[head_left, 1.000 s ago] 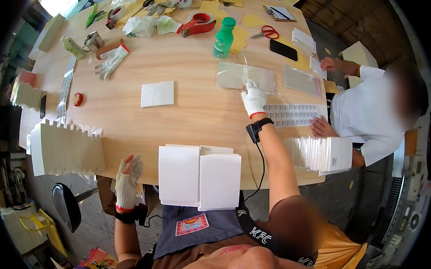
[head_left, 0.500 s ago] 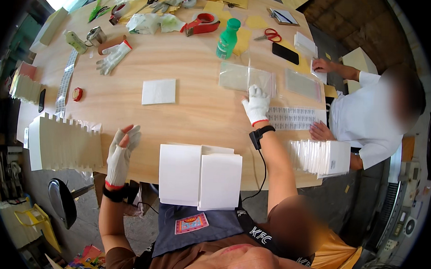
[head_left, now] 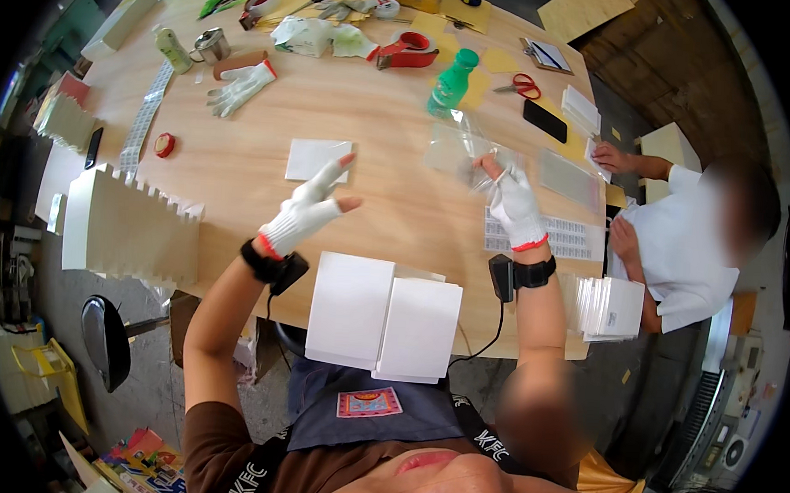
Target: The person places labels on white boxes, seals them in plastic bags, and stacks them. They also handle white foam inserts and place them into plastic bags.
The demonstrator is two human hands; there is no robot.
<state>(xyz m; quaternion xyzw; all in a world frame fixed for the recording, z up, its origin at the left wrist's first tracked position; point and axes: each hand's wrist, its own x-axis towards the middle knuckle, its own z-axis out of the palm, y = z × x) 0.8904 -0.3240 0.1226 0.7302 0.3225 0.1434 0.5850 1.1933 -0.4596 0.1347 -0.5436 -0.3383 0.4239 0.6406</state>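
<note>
My right hand (head_left: 513, 206), in a white fingerless-tipped glove, pinches a transparent plastic bag (head_left: 472, 142) and holds it partly raised above the table. Beneath its wrist lies a sheet of small printed labels (head_left: 567, 236). My left hand (head_left: 308, 209), gloved the same way, hovers with thumb and fingers apart and holds nothing. Its fingertips reach over a flat white packet (head_left: 306, 157) lying on the table. Close to my body, white boxes or thick cards stand in two stacks, a left stack (head_left: 350, 306) and a right stack (head_left: 420, 327).
Rows of white pieces (head_left: 118, 226) stand at the left edge, and more wrapped white pieces (head_left: 613, 307) at the right. A green bottle (head_left: 452, 83), red tape dispenser (head_left: 408, 51), red scissors (head_left: 525, 86) and phone (head_left: 544, 121) lie farther back. A co-worker (head_left: 682, 224) sits at right.
My right hand has gripped the transparent bag and lifted part of it. My left hand has moved forward and right, over the white packet. The co-worker's near hand has drawn back from the label sheet.
</note>
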